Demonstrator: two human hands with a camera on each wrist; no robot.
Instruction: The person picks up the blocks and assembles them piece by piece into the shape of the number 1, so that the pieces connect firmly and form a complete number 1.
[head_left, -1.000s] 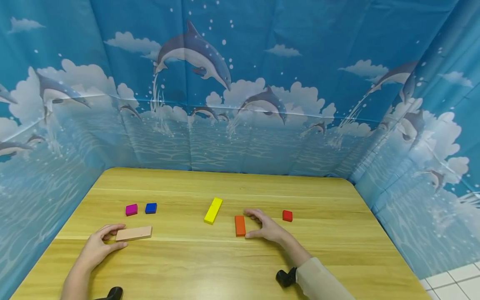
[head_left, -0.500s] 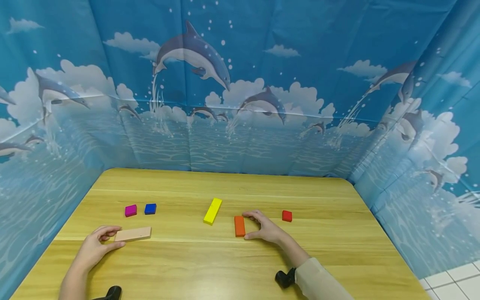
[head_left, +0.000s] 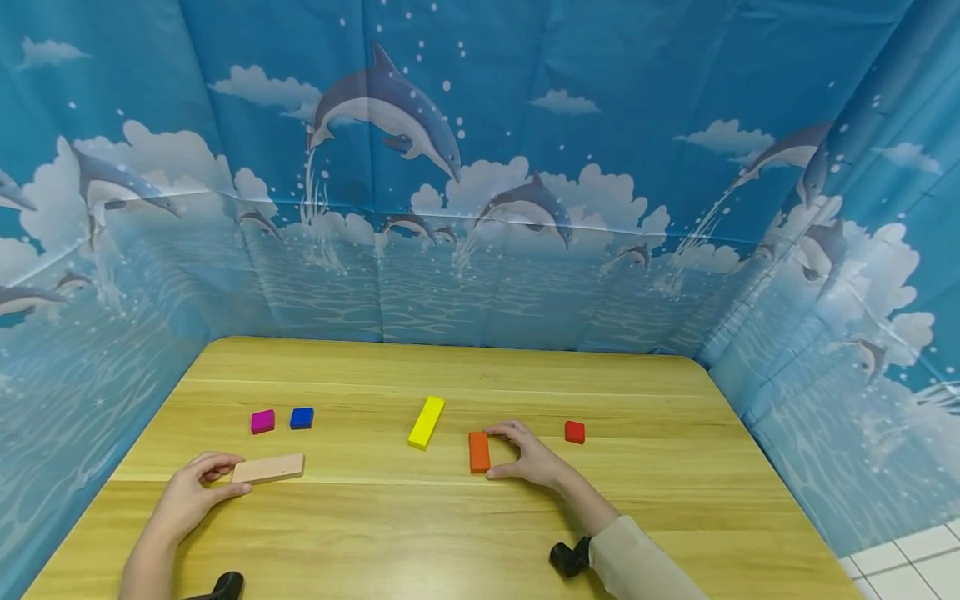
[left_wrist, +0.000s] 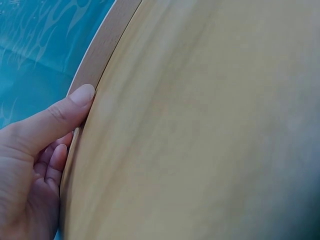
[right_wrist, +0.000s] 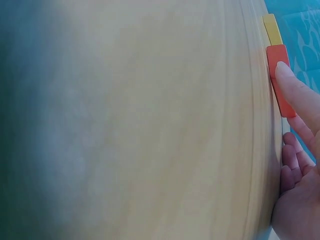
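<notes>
Left wrist view, tan block (left_wrist: 102, 52) cut off, fingers (left_wrist: 57, 161) partly hidden

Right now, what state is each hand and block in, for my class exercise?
Left hand: curved round one end of the tan block
Right hand: curved round the right side of the orange block
Tan block: lying flat
Orange block: lying flat
Yellow block: lying flat, untouched
Magenta block: resting untouched
Blue block: resting untouched
Red block: resting untouched
</notes>
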